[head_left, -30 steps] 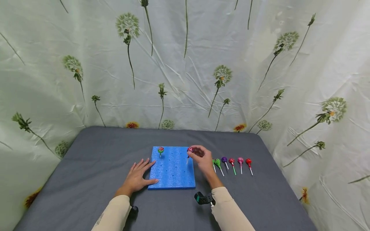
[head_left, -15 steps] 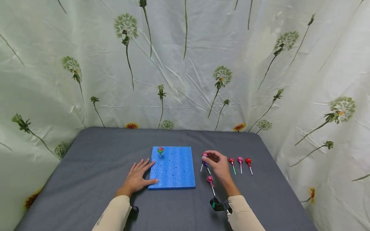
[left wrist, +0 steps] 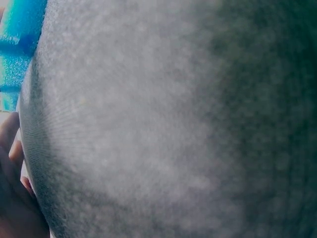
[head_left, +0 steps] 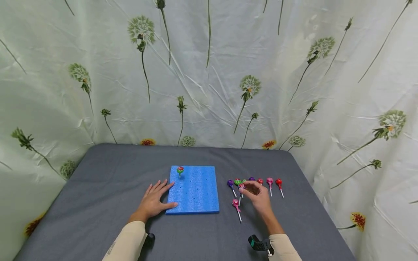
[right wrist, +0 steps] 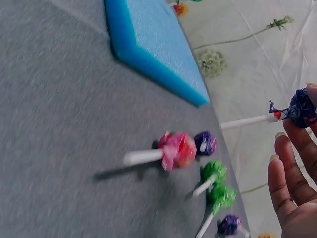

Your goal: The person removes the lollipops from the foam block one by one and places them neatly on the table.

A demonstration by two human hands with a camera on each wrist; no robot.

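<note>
Grey table, blue foam at centre, one lollipop planted at its 11 o'clock corner. Left hand flat, fingers spread, at the foam's 9 o'clock edge. Right hand at 3 o'clock, fingertips pinching a wrapped lollipop above the loose row. Risk: light pinch on a slick wrapper, stick possibly swinging or dropping among neighbours.

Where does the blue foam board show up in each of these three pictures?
Head view: the blue foam board lies at the lower centre on the grey table, beside the left hand.
Left wrist view: only a blurred blue sliver at the top left edge.
Right wrist view: its corner fills the top centre, seen from low down.
Shared landmark: the grey table cloth under the board appears in all three.
</note>
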